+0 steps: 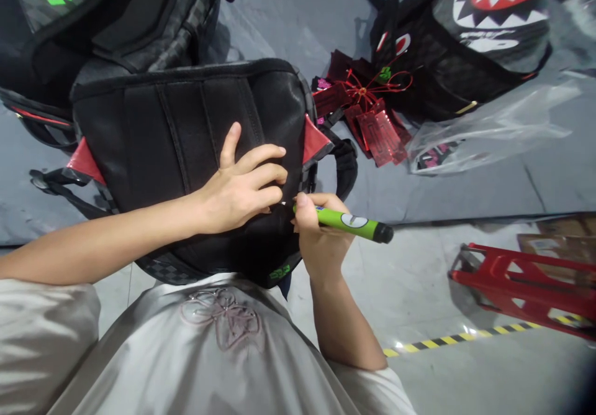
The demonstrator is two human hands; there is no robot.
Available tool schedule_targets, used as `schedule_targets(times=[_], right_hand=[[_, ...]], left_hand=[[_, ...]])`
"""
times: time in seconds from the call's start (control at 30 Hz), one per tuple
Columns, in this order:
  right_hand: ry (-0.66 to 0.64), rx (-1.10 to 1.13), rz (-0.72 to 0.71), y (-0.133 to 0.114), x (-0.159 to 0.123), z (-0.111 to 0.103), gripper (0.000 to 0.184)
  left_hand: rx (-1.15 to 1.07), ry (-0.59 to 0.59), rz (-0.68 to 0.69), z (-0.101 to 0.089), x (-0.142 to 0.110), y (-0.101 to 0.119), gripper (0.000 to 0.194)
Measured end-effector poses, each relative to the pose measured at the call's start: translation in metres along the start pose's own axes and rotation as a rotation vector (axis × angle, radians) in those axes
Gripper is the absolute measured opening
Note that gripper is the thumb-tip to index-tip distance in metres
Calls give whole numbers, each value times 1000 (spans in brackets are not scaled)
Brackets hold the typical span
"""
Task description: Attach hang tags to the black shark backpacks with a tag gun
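Far left, a checkered bag (177, 48) sat on the grey bench (488, 194), crowding the top of the black backpack (149, 135). Backpack lay padded side up, overhanging the bench's near edge. Left hand (246, 185) was spread on it, gripping nothing; right hand (322, 225) grasped a green marker (342, 219) at its right side. Red tags (382, 132) lay just beyond, then a clear plastic bag (507, 129) by a shark-mouth bag (456, 61). Red cart (526, 272) stood far right on the floor (419, 291).
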State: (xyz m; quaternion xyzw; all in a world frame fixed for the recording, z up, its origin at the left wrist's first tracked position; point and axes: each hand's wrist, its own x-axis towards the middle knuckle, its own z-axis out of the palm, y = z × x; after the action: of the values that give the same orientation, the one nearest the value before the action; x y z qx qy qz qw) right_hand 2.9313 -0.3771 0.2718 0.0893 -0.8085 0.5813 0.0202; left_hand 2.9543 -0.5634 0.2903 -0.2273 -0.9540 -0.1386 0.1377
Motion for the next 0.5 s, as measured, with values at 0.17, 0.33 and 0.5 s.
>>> schedule_targets(times=[0.17,0.33,0.5], right_hand=[[-2,6,-9,-1,1,-1,28],[-20,15,9,-1,4,-2,29],[-34,28,32,-3,7,-2,28]], left_hand=[[29,1,13,-1,0,2,17],[-18,17,-9,-1,0,3,13],[22,70,34,1,-1,2,8]])
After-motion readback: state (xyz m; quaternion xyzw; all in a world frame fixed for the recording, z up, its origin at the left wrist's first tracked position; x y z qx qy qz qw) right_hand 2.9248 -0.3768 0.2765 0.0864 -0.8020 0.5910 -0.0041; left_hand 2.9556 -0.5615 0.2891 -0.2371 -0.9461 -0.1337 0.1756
